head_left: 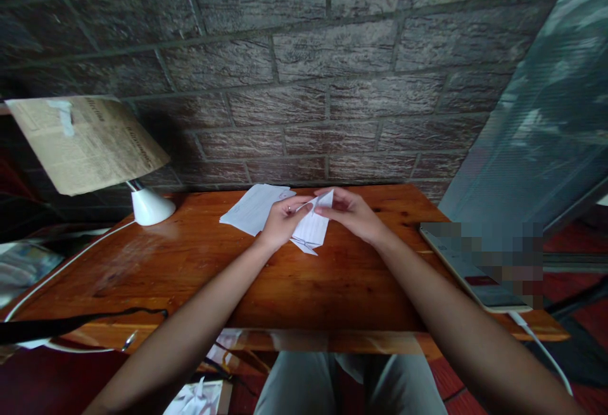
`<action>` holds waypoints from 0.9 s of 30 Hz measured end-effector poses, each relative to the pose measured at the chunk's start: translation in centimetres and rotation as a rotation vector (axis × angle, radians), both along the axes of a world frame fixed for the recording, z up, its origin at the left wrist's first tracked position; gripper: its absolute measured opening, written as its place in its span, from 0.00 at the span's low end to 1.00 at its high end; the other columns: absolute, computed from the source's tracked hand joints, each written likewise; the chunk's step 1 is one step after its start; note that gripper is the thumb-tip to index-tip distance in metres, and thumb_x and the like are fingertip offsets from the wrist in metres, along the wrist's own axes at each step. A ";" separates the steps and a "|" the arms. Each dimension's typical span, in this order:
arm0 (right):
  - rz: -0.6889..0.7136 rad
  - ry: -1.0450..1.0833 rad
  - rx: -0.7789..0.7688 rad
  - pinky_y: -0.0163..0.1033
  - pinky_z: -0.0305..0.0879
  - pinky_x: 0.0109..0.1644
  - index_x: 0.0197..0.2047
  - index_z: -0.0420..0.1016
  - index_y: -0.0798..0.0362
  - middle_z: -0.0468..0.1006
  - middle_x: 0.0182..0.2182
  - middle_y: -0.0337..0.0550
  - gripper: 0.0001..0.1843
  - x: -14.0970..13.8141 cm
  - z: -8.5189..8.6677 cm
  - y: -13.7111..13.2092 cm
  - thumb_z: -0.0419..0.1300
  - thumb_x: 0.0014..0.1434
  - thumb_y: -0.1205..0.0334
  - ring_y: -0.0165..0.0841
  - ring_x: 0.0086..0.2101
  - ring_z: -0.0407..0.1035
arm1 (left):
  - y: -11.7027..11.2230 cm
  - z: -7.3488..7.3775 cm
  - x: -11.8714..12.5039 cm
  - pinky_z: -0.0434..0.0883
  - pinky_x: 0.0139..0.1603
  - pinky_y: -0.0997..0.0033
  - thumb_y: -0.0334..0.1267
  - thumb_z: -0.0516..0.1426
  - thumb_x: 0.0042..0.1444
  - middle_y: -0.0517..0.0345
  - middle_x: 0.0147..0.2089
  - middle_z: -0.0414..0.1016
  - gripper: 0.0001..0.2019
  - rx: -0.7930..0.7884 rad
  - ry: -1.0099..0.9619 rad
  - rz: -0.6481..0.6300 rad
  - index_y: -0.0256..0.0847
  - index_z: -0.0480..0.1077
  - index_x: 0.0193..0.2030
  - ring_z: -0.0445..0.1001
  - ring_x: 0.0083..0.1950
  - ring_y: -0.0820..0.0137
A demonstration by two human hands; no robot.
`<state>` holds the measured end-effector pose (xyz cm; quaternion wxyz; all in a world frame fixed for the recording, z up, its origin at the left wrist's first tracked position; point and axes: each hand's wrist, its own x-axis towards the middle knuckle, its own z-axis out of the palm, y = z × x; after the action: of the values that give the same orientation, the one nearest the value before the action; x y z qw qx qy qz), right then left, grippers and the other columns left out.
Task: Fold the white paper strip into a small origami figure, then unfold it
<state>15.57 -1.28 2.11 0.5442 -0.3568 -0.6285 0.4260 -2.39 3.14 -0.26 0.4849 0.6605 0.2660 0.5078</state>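
Observation:
A folded piece of white lined paper [312, 230] is held just above the wooden table [294, 282] near its far edge. My left hand [281, 222] pinches the paper's upper left part, fingers closed on it. My right hand [351, 212] pinches its top corner from the right, fingertips pressed together on the fold. A second white sheet [253, 208] lies flat on the table just left of my left hand.
A white desk lamp [151, 204] with a paper-covered shade [85, 142] stands at the far left, its cable [61, 269] running down the table. A tablet [475, 269] with a white cable lies at the right. A brick wall [304, 73] rises behind.

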 end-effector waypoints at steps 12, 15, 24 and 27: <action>-0.171 -0.211 0.068 0.38 0.67 0.37 0.35 0.79 0.53 0.81 0.31 0.42 0.19 0.5 -0.8 0.5 0.70 0.49 0.46 0.33 0.31 0.72 | 0.4 0.0 -0.6 0.69 0.29 0.71 0.45 0.69 0.46 0.53 0.32 0.83 0.20 -0.122 0.084 -0.010 0.36 0.79 0.45 0.78 0.30 0.67; -0.271 -0.236 0.106 0.38 0.67 0.36 0.36 0.79 0.53 0.81 0.32 0.43 0.19 0.5 -1.2 0.7 0.68 0.51 0.45 0.34 0.31 0.72 | 0.5 0.2 -0.9 0.72 0.34 0.68 0.44 0.70 0.43 0.51 0.34 0.83 0.16 -0.223 0.023 -0.042 0.36 0.80 0.37 0.78 0.32 0.66; -0.420 -0.351 0.162 0.35 0.64 0.31 0.36 0.79 0.53 0.80 0.30 0.42 0.20 0.1 -1.1 0.2 0.66 0.53 0.44 0.32 0.28 0.69 | 0.1 0.1 -0.5 0.74 0.40 0.65 0.43 0.69 0.45 0.53 0.35 0.83 0.12 -0.086 -0.004 -0.046 0.38 0.80 0.33 0.79 0.36 0.65; -0.445 -0.364 0.162 0.36 0.64 0.31 0.36 0.80 0.53 0.81 0.30 0.43 0.20 0.1 -0.8 0.1 0.66 0.54 0.43 0.33 0.29 0.70 | 0.2 0.0 -0.4 0.74 0.40 0.65 0.44 0.68 0.46 0.53 0.35 0.83 0.12 -0.035 0.032 -0.030 0.38 0.79 0.33 0.79 0.37 0.64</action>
<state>15.70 -1.14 1.27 0.5294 -0.5116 -0.6541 0.1736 -2.84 3.32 -0.22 0.4996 0.6638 0.2727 0.4852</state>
